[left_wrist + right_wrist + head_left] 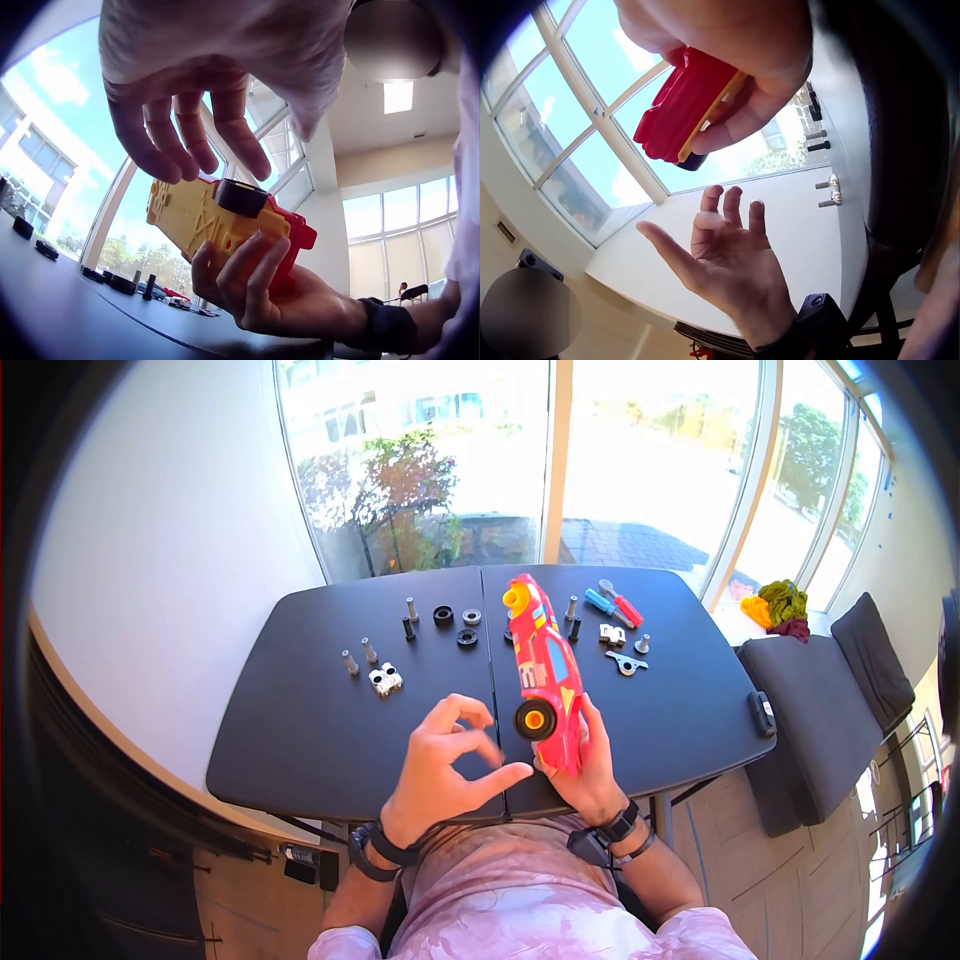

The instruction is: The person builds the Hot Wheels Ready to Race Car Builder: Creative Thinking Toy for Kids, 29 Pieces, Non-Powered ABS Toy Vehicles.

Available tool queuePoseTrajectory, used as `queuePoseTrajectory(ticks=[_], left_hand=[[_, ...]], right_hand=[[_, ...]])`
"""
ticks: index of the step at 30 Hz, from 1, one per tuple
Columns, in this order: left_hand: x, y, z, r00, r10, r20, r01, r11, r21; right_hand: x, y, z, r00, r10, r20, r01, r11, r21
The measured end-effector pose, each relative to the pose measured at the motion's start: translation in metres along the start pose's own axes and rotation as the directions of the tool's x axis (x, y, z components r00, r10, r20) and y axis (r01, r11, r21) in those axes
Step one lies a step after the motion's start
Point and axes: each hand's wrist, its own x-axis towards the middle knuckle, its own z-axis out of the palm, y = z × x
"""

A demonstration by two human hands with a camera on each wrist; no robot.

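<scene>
A red toy car (562, 705) with yellow trim stands on end above the table, gripped at its lower end by my right hand (588, 770). One black wheel (536, 719) with a yellow hub sits on its side, while a bare yellow hub (515, 598) shows near the upper end. In the left wrist view, the fingers of the right hand curl against the yellow underside (202, 225). My left hand (440, 765) is beside the car with nothing in it, its fingers loosely bent and the thumb pointing toward the wheel.
On the black table (300, 745), black and grey wheels (467, 639), grey pegs (369, 650) and a silver engine-like piece (385, 679) lie beyond my left hand. Beyond the car are blue and red-handled tools (613, 607), a white block (612, 635) and a silver bracket (627, 663). A grey seat (820, 700) stands at right.
</scene>
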Motion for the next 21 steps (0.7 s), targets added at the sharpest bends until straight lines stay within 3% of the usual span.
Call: queuePoseTrajectory(ticks=[2, 5, 6, 9, 12, 15, 18, 21], left_hand=[[-0.001, -0.01, -0.015, 0.997, 0.008, 0.078, -0.007, 1.0, -0.023], [0.012, -0.011, -0.03, 0.996, -0.091, 0.0, 0.09, 0.987, 0.131], [0.02, -0.008, -0.035, 0.985, -0.169, -0.03, 0.171, 0.976, 0.136], [0.052, -0.023, -0.053, 0.972, -0.211, -0.099, 0.225, 0.96, 0.166], [0.081, -0.077, -0.062, 0.989, -0.141, -0.041, 0.146, 0.915, 0.377], [0.102, -0.131, -0.052, 0.973, -0.203, 0.11, 0.127, 0.869, 0.479], [0.109, -0.184, -0.023, 0.934, -0.171, 0.313, 0.012, 0.893, 0.45], [0.109, -0.214, 0.007, 0.925, -0.141, 0.351, -0.072, 0.845, 0.53]], right_hand=[[-0.001, -0.002, 0.0, 1.0, 0.0, 0.026, -0.001, 1.0, 0.025], [-0.001, 0.001, -0.002, 0.998, 0.009, -0.061, -0.006, 0.999, 0.033], [-0.001, 0.001, -0.002, 0.998, 0.014, -0.069, -0.011, 0.999, 0.036], [-0.002, 0.002, -0.001, 0.997, 0.023, -0.074, -0.02, 0.999, 0.041], [-0.001, 0.005, -0.006, 0.999, 0.027, -0.045, -0.025, 0.999, 0.041], [-0.001, 0.003, -0.007, 0.999, 0.025, -0.045, -0.023, 0.999, 0.039], [-0.002, 0.003, -0.002, 0.996, 0.03, -0.086, -0.027, 0.999, 0.031], [-0.002, 0.002, 0.001, 0.995, 0.027, -0.097, -0.026, 1.0, 0.011]])
